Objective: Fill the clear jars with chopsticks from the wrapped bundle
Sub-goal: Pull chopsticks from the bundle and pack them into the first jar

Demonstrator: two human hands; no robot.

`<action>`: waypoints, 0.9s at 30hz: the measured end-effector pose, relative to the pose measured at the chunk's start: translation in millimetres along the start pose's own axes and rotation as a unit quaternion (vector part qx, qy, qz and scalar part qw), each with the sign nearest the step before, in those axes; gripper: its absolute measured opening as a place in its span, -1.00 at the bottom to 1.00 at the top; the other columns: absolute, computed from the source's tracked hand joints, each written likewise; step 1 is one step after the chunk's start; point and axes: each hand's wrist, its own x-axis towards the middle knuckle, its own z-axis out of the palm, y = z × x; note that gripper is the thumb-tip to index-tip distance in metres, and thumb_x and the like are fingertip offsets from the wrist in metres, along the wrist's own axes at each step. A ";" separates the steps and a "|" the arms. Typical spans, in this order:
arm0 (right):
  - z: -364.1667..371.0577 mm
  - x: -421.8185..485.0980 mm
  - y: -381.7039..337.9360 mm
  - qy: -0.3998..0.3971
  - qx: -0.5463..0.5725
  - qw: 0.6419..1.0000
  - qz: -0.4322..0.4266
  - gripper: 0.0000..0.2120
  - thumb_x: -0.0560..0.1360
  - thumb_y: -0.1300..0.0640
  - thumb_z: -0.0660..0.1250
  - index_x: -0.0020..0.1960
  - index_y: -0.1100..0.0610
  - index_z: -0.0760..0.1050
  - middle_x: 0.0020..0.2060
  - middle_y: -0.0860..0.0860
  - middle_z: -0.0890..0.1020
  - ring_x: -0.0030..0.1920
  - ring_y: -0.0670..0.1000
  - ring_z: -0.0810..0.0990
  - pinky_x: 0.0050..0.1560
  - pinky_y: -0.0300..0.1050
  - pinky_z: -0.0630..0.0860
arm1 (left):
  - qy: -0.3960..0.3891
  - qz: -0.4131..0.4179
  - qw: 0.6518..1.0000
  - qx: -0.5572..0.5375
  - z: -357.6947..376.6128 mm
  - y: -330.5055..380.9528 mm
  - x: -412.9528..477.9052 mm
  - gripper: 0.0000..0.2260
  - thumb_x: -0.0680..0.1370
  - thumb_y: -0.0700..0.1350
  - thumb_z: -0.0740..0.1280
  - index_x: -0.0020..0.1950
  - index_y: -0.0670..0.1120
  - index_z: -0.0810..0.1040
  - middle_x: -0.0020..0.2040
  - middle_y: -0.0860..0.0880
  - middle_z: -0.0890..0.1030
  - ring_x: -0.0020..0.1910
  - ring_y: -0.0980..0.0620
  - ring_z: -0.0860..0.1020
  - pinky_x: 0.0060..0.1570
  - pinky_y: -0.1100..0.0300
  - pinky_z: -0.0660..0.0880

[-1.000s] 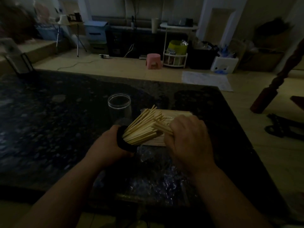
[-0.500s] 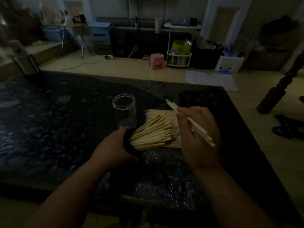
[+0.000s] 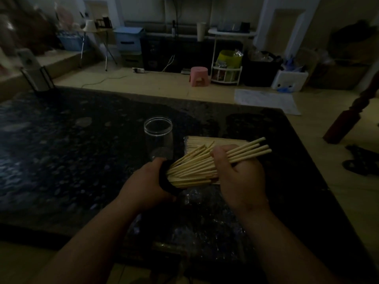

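While in L hand (image 3: 146, 186), jar (image 3: 163, 178) w/ pale splayed chopsticks (image 3: 192, 169).

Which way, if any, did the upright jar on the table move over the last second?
No. The upright jar stands just left of the far-left corner of the wrapped bundle, with the same gap as before. Only the camera shifted.

Only two bare forearms, the left forearm (image 3: 92, 242) and the right forearm (image 3: 287, 242), show, each uncovered to the view's lower edge; the left hand (image 3: 143, 187) and right hand (image 3: 240, 181) are bare too
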 end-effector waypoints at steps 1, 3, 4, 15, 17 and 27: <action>-0.1 0.4 2.0 0.000 -0.008 1.000 0.002 -0.72 0.57 0.07 0.30 -0.25 0.16 0.59 -0.34 0.06 0.63 -0.31 -0.04 0.61 -0.27 0.06 0.52 | 0.001 0.002 1.000 0.000 -0.1 0.3 0.1 -0.15 0.16 0.09 0.60 0.39 0.14 0.31 0.23 0.07 0.51 0.16 0.04 0.52 0.13 0.01 0.52; -0.2 0.7 4.6 -0.003 -0.013 1.000 0.001 -0.78 0.55 0.06 0.34 -0.26 0.03 0.60 -0.30 -0.01 0.64 -0.26 -0.08 0.62 -0.21 0.03 0.56 | 0.003 0.001 1.000 -0.003 -0.4 0.3 0.3 -0.15 0.17 0.08 0.60 0.39 0.14 0.31 0.23 0.08 0.51 0.16 0.04 0.52 0.13 0.02 0.52; 0.6 1.5 7.2 -0.003 -0.011 1.000 0.001 -0.81 0.52 0.06 0.39 -0.27 -0.05 0.59 -0.26 -0.05 0.63 -0.20 -0.09 0.62 -0.14 -0.02 0.57 | 0.002 -0.001 1.000 -0.004 -0.4 0.1 0.4 -0.15 0.17 0.08 0.60 0.39 0.15 0.30 0.24 0.08 0.51 0.16 0.04 0.52 0.13 0.02 0.52; 5.4 5.6 13.5 -0.041 0.009 0.992 0.118 -0.92 0.54 -0.03 0.28 -0.01 -0.07 0.52 0.10 -0.03 0.52 0.04 -0.15 0.52 0.14 -0.16 0.47 | 0.010 0.013 1.000 0.008 0.6 0.3 -1.0 -0.17 0.16 0.09 0.58 0.38 0.18 0.32 0.23 0.08 0.53 0.14 0.03 0.54 0.10 0.05 0.52; 9.4 1.3 12.7 -0.056 -0.011 0.990 0.128 -0.71 0.44 0.02 0.45 0.11 -0.10 0.46 0.14 -0.11 0.49 0.07 -0.16 0.49 0.08 -0.21 0.49 | 0.009 0.017 1.000 0.014 0.2 1.5 -1.6 -0.20 0.17 0.11 0.57 0.36 0.18 0.33 0.21 0.09 0.53 0.12 0.02 0.55 0.08 0.05 0.53; 11.5 -5.9 10.8 -0.146 -0.148 0.974 0.089 -0.45 0.62 -0.10 0.10 0.56 0.01 0.08 0.54 -0.10 0.11 0.52 -0.13 0.05 0.50 -0.18 0.03 | 0.016 0.019 1.000 0.017 1.4 -1.7 0.0 -0.23 0.15 0.14 0.57 0.31 0.19 0.35 0.15 0.09 0.54 0.07 0.03 0.56 0.04 0.05 0.54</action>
